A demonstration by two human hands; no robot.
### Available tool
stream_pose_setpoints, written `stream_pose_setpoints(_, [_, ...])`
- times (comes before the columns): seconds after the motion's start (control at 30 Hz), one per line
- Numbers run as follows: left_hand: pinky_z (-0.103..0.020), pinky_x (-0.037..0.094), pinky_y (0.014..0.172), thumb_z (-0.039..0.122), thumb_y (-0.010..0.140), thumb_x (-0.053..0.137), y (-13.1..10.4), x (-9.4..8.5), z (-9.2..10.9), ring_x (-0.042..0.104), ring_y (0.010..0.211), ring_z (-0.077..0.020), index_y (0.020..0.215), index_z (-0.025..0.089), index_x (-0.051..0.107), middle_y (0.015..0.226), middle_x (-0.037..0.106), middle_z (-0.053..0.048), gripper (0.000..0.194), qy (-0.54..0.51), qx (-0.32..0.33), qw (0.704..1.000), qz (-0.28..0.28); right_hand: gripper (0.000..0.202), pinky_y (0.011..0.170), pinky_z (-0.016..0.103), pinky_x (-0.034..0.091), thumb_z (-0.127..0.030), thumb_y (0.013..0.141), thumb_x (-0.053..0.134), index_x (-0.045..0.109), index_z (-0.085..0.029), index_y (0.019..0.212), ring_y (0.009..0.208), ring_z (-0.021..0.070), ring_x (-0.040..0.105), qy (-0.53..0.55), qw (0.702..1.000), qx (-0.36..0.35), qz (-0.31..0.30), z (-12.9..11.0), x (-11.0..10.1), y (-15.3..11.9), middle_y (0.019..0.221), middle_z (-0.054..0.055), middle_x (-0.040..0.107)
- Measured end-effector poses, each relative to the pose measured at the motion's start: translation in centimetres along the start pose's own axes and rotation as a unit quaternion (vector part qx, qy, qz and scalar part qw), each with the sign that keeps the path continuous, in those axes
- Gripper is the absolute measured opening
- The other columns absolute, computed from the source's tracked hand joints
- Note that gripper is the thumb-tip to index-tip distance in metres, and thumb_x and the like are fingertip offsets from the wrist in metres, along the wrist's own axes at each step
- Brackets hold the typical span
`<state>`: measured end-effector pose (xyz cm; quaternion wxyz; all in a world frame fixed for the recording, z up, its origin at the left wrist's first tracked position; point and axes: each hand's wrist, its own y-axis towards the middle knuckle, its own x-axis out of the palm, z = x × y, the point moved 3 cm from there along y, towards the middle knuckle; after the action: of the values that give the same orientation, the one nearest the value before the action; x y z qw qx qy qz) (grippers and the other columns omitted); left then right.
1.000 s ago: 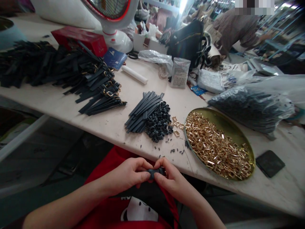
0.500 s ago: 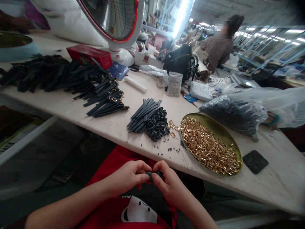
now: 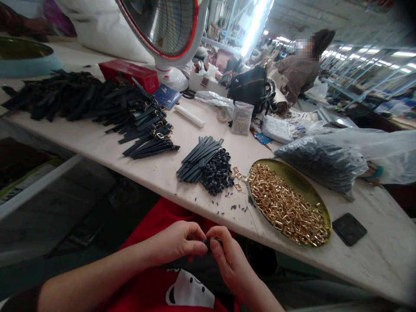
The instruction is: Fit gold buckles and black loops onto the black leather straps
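My left hand (image 3: pixel 185 242) and my right hand (image 3: pixel 225 251) meet over my lap, below the table's front edge. Between their fingertips is a small dark piece (image 3: pixel 207 243), mostly covered by the fingers. Both hands pinch it. On the table in front lie dark flat strips (image 3: pixel 199 159) beside a heap of small dark loops (image 3: pixel 217 173). To the right, a round brass-coloured tray (image 3: pixel 303 182) holds many gold buckles (image 3: pixel 286 208). A few loose gold buckles (image 3: pixel 238 186) lie between the loops and the tray.
A long pile of dark straps with buckles (image 3: pixel 81 97) covers the table's left. Behind stand a fan (image 3: pixel 162 30), a red box (image 3: pixel 130 76) and a black bag (image 3: pixel 248 89). At right are a plastic bag (image 3: pixel 325 160) and a black pad (image 3: pixel 349 229). A person (image 3: pixel 295 71) is far back.
The view has shifted slightly, so the table things appear a little further right. My fingers have shifted around the dark piece, and less of it shows between them.
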<state>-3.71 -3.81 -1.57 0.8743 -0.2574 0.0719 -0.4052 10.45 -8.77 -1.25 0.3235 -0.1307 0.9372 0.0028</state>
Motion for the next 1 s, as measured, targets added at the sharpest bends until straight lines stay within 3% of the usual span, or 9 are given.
stream_pose_setpoints(0.1, [-0.018,0.037,0.049,0.027,0.073,0.050,-0.2,-0.4,0.7,0.053,0.054,-0.0103,0.075,0.014,0.060,0.066,0.059,0.002,0.016,0.077,0.009,0.997,-0.017,0.016,0.058,0.024,0.041,-0.023,0.089,0.033,0.047,-0.020,0.097,0.065,0.0158,0.059,-0.015,0.999,-0.025,0.020,0.2,0.5,0.9,0.074,0.003,0.063])
stream_pose_setpoints(0.23, [-0.018,0.038,0.050,0.026,0.077,0.046,0.0,-1.4,1.6,0.055,0.056,-0.0117,0.080,0.016,0.061,0.068,0.061,0.001,0.019,0.178,0.042,0.983,0.020,0.018,0.054,0.023,0.042,-0.023,0.090,0.031,0.048,-0.020,0.095,0.060,0.0153,0.060,0.010,0.999,-0.047,0.021,0.0,1.2,3.4,0.066,0.001,0.063])
stream_pose_setpoints(0.3, [-0.020,0.039,0.055,0.029,0.080,0.045,0.6,-3.2,2.3,0.057,0.062,-0.0136,0.080,0.017,0.062,0.072,0.063,0.000,0.021,0.271,0.075,0.958,0.062,0.022,0.054,0.023,0.044,-0.024,0.090,0.032,0.046,-0.019,0.105,0.061,0.0153,0.060,0.005,0.997,-0.049,0.055,0.2,0.9,5.0,0.069,0.001,0.063])
stream_pose_setpoints(0.43, [-0.025,0.041,0.070,0.035,0.087,0.039,2.8,-11.4,4.1,0.057,0.080,-0.0179,0.088,0.018,0.063,0.085,0.063,-0.005,0.029,0.460,0.128,0.833,0.280,0.044,0.057,0.024,0.048,-0.031,0.089,0.036,0.028,-0.015,0.129,0.062,0.0142,0.060,-0.001,0.986,-0.033,0.165,2.0,-0.6,8.2,0.088,0.006,0.064])
stream_pose_setpoints(0.53, [-0.028,0.040,0.075,0.034,0.087,0.040,5.0,-18.8,4.8,0.056,0.082,-0.0201,0.089,0.016,0.062,0.083,0.060,-0.007,0.028,0.579,0.103,0.669,0.454,0.034,0.057,0.023,0.049,-0.029,0.088,0.039,0.042,-0.017,0.120,0.060,0.0134,0.060,-0.034,0.980,-0.034,0.192,4.0,-1.0,9.5,0.084,0.005,0.064])
stream_pose_setpoints(0.6, [-0.032,0.040,0.077,0.033,0.086,0.044,6.6,-22.4,4.9,0.054,0.084,-0.0228,0.095,0.013,0.060,0.086,0.058,-0.009,0.027,0.591,0.089,0.633,0.491,0.026,0.060,0.024,0.050,-0.026,0.087,0.042,0.051,-0.019,0.110,0.066,0.0148,0.063,-0.059,0.973,-0.055,0.216,5.3,-0.8,9.6,0.082,0.005,0.066])
stream_pose_setpoints(0.7, [-0.035,0.039,0.076,0.036,0.085,0.045,8.1,-24.8,4.9,0.053,0.087,-0.0259,0.105,0.012,0.056,0.091,0.057,-0.012,0.033,0.599,0.078,0.610,0.514,0.022,0.064,0.026,0.051,-0.025,0.086,0.043,0.057,-0.020,0.102,0.074,0.0175,0.065,-0.074,0.954,-0.099,0.273,7.2,-0.1,9.2,0.084,0.007,0.068])
stream_pose_setpoints(0.87, [-0.039,0.033,0.087,0.046,0.080,0.052,8.7,-24.4,5.0,0.043,0.110,-0.0294,0.124,0.019,0.044,0.123,0.047,-0.014,0.052,0.662,0.127,0.573,0.466,0.020,0.059,0.028,0.052,-0.027,0.086,0.043,0.061,-0.021,0.094,0.064,0.0182,0.065,-0.080,0.936,-0.132,0.315,9.5,1.0,9.1,0.073,0.006,0.069])
stream_pose_setpoints(1.0, [-0.037,0.034,0.085,0.044,0.082,0.049,9.7,-26.3,5.7,0.042,0.111,-0.0277,0.126,0.026,0.042,0.127,0.044,-0.011,0.048,0.679,0.100,0.575,0.444,0.024,0.054,0.027,0.052,-0.028,0.087,0.040,0.063,-0.020,0.090,0.061,0.0183,0.066,-0.114,0.930,-0.136,0.323,10.2,1.3,9.4,0.071,0.007,0.069])
